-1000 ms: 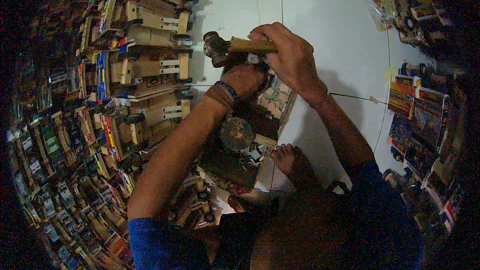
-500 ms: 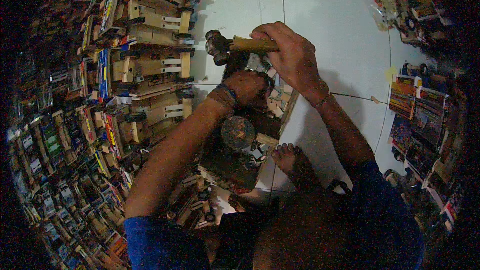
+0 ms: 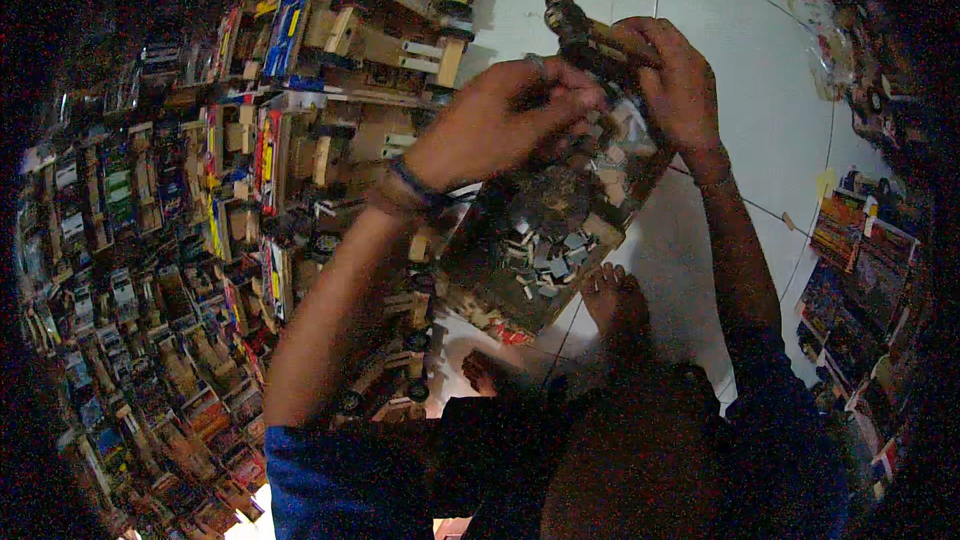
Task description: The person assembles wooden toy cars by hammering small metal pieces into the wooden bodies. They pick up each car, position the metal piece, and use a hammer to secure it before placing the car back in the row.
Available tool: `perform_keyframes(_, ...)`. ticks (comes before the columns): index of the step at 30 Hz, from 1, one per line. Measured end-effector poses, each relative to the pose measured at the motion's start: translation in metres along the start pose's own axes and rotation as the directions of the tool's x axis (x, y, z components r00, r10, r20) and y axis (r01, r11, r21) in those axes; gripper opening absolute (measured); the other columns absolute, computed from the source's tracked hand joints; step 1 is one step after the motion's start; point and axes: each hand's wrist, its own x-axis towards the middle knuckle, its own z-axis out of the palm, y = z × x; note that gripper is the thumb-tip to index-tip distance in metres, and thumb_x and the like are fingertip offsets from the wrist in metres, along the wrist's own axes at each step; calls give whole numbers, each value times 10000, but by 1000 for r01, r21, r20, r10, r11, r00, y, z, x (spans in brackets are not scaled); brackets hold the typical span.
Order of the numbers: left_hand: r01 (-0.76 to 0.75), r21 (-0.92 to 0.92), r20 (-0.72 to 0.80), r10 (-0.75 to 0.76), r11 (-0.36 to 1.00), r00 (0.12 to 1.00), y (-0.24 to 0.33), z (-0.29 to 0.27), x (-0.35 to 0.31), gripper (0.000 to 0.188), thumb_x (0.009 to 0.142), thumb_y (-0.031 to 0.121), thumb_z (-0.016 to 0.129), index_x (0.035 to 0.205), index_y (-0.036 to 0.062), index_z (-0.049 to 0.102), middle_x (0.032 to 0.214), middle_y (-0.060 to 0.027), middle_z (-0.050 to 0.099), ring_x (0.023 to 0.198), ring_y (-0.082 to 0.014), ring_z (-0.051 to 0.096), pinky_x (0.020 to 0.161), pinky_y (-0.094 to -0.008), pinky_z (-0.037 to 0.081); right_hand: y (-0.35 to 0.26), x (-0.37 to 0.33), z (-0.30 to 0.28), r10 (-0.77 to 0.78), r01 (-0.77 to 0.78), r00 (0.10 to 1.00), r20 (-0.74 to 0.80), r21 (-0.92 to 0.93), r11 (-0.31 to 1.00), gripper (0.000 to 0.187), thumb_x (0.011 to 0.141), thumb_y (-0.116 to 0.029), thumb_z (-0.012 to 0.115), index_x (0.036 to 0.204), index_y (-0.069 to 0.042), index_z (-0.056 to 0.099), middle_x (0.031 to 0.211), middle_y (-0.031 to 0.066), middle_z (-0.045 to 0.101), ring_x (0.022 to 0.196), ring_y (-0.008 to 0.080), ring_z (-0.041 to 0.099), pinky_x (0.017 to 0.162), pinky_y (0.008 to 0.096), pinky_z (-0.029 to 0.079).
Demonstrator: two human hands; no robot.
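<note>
My right hand (image 3: 680, 85) is closed round the wooden handle of a hammer (image 3: 570, 25), held above the far end of a shallow wooden box (image 3: 480, 270). My left hand (image 3: 500, 120) hovers over the box's left side, thumb and fingers drawn together in a pinch. Motion smears its fingertips, and whatever lies between them cannot be made out. A round dark block (image 3: 552, 198) sits inside the box. Small pale pieces (image 3: 555, 262) are heaped on its near side, and little wooden blocks (image 3: 620, 155) lie beyond it, partly behind my hands.
Rows of wooden toy trucks (image 3: 340, 30) with black wheels crowd the left side. More printed toy trucks (image 3: 860, 250) stand at the right. My bare foot (image 3: 615, 300) rests on the white tiled floor (image 3: 760, 90) against the box's near right side.
The view has shifted, so the scene sits farther right. My left hand has drawn back from beside the hammer and lifted, uncovering the pale pieces. The hammer stays in my right hand.
</note>
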Motion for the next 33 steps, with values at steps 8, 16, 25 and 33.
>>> perform_keyframes(8,-86,436,260,-33,896,965,-62,9,-118,276,948,187,645,1161,12,652,973,-167,704,870,-347,687,799,-420,552,1,0,2,-58,57,998,-10,-73,996,426,776,7,519,1183,-80,609,1128,134,653,1048,366,639,932,433,503)
perform_keyframes(16,-59,672,178,-84,738,980,-139,75,-92,157,851,110,650,993,61,694,908,-183,699,910,-377,672,828,-467,527,8,0,3,-92,92,996,5,-119,989,444,773,6,541,1201,-89,610,1137,127,652,1057,359,636,937,439,502)
perform_keyframes(25,-42,482,18,38,875,999,-150,68,-91,152,854,103,644,993,55,683,1050,-212,666,1015,-391,645,911,-462,517,6,2,3,-78,83,996,38,-179,980,436,781,-19,546,1209,-84,600,1142,134,647,1060,367,633,936,440,501)
perform_keyframes(33,-62,373,37,52,926,998,-167,84,-81,212,869,115,638,1051,10,661,1076,-216,662,989,-404,630,875,-463,528,3,-1,2,-82,86,996,29,-166,982,425,792,-8,551,1201,-111,605,1134,115,639,1066,370,623,919,442,505)
